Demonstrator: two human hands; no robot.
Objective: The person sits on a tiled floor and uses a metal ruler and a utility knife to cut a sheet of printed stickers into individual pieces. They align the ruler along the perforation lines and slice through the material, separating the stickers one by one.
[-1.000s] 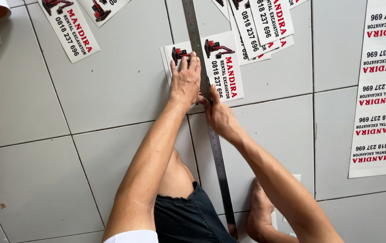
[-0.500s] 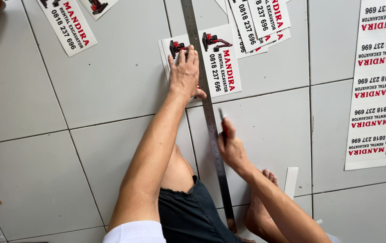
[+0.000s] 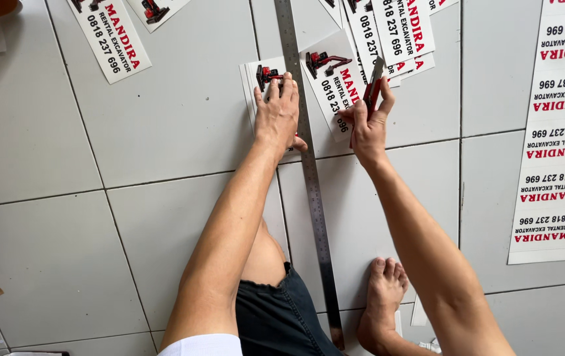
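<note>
A: Head view, left first: left hand [image 3: 277, 115] lies flat, fingers together, pressing the printed sheet [image 3: 335, 86] and the steel ruler [image 3: 309, 178] onto the tiled floor [image 3: 131, 132].

B: And the right?

A: Right hand [image 3: 369, 128] grips a red utility knife [image 3: 372, 89] beside the ruler's far edge. Best practice, probably: hold the ruler firmly, run the blade along its edge, fingertips well clear.
</note>
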